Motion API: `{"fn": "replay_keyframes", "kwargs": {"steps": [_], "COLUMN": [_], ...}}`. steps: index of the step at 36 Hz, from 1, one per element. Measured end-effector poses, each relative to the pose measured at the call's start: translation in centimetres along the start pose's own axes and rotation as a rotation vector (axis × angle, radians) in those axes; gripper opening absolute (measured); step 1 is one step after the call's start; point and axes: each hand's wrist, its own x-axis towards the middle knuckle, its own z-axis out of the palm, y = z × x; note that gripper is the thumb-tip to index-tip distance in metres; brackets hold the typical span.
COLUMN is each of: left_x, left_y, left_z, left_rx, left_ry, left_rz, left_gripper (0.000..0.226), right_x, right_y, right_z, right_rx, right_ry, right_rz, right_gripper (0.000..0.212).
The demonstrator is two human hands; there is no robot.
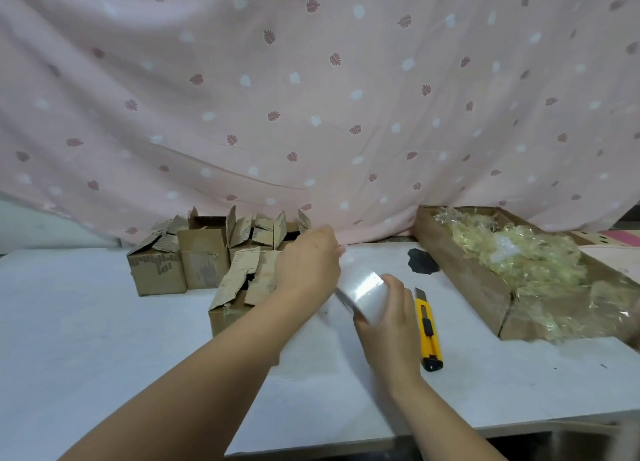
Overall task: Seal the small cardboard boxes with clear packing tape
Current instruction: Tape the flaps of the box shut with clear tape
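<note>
Several small cardboard boxes [201,256] with torn, open flaps stand in a cluster at the back of the white table [104,339]. One open box [230,310] sits nearest me, partly hidden behind my left forearm. My right hand [388,322] grips a roll of clear packing tape [369,296] above the table. My left hand [310,265] pinches the free end of the tape, and a shiny strip stretches from it down to the roll.
A yellow utility knife [429,332] lies just right of my right hand. A long cardboard tray [467,273] full of crumpled used tape sits at the right. A dark blotch [422,261] marks the table. A pink leaf-print curtain [311,97] hangs behind.
</note>
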Motion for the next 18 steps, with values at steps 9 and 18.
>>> {"fn": "replay_keyframes", "kwargs": {"steps": [9, 18], "left_x": [-0.3, -1.4], "left_y": [-0.8, -10.0], "left_z": [-4.5, -5.9], "left_rx": [-0.308, -0.636], "left_ry": [0.177, 0.346], "left_rz": [-0.044, -0.327], "left_gripper": [0.018, 0.019], "right_x": [3.7, 5.1], "right_y": [-1.3, -4.3], "right_z": [-1.7, -2.3], "right_rx": [-0.225, -0.055], "right_ry": [-0.125, -0.065], "right_rz": [-0.159, -0.252], "right_gripper": [0.06, 0.061]}}
